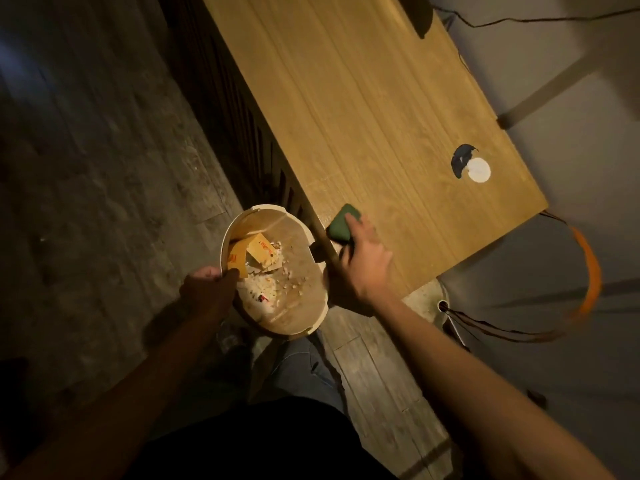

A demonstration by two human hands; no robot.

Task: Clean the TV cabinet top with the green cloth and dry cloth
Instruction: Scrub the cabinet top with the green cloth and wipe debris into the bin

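The wooden TV cabinet top (363, 109) runs from the upper middle down to the right. My right hand (360, 261) presses the green cloth (341, 224) flat against the top, right at its front edge. My left hand (211, 282) grips the rim of a beige bin (277, 327) held just below that edge; the bin holds paper scraps and crumbs (266, 271). No dry cloth is in view.
A round cable hole with a white disc (478, 170) beside it sits near the cabinet's right end. Dark cables and an orange strap (588, 268) hang off that end. The floor is grey wood planks. A dark object (419, 15) stands at the top.
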